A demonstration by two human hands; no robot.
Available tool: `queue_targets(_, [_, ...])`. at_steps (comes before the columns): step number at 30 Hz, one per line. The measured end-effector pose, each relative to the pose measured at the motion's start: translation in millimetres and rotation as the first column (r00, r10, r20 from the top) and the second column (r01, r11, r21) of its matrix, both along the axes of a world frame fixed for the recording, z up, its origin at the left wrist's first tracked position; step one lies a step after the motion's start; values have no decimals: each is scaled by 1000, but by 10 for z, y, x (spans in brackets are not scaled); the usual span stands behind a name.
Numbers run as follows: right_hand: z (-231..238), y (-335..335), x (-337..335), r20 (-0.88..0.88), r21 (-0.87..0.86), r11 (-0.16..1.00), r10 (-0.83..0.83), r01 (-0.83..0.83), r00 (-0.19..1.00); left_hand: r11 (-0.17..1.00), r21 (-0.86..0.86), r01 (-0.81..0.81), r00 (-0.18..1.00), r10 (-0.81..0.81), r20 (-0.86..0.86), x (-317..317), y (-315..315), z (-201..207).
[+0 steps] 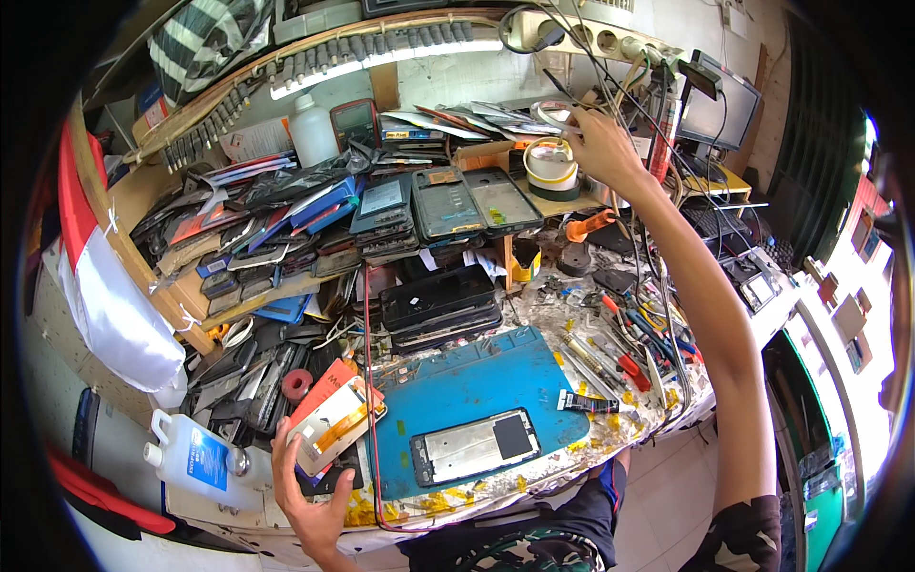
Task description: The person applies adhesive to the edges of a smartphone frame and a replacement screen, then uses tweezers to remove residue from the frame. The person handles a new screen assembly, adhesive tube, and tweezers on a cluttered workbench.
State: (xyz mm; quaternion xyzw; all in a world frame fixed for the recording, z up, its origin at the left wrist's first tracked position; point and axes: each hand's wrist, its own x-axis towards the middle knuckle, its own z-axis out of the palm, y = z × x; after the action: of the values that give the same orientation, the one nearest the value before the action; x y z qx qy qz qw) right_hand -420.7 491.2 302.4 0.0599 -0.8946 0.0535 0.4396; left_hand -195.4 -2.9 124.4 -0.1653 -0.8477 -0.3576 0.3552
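Note:
My right hand (607, 151) is raised to the shelf, its fingers closed on the rim of a pale ring that looks like a roll of tape (555, 116). Just below it stands a white tub with a yellow rim (551, 167). Down at the left, my left hand (310, 491) has its thumb and fingers spread at the edge of a pale phone panel with an orange flex cable (339, 431). That panel lies over an orange-red card (329, 389). On the blue work mat (467, 381) rests a phone frame (477, 446), beside a small black tube (586, 402).
Piled phone parts (257, 229) fill the left shelf. Dark phones (440, 305) are stacked behind the mat. Screwdrivers and pliers (634, 334) lie at the right. A white jug (205, 459) stands at the left edge. A red cable (370, 381) crosses the mat's left side.

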Motion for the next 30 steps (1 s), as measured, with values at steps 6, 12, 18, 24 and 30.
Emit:
queue_targets(6, [-58, 113, -293, 121, 57, 991, -125, 118, 985, 1000, 0, 14, 996, -14, 87, 1, 194, -70])
queue_targets(12, [47, 18, -363, 148, -140, 980, -123, 143, 981, 995, -39, 92, 994, -90, 54, 0, 324, 35])
queue_targets(18, [115, -23, -626, 21, -478, 870, -129, 123, 991, 954, -236, 183, 975, -208, -84, -46, 500, 499])
queue_targets(24, [83, 96, -834, 104, -652, 756, 15, 57, 994, 838, -438, 327, 885, -434, -168, -295, 924, 1194])
queue_targets(30, [116, 89, -718, 141, -584, 804, -33, 110, 989, 710, -619, 336, 839, -524, -147, -1050, 1722, 1784])
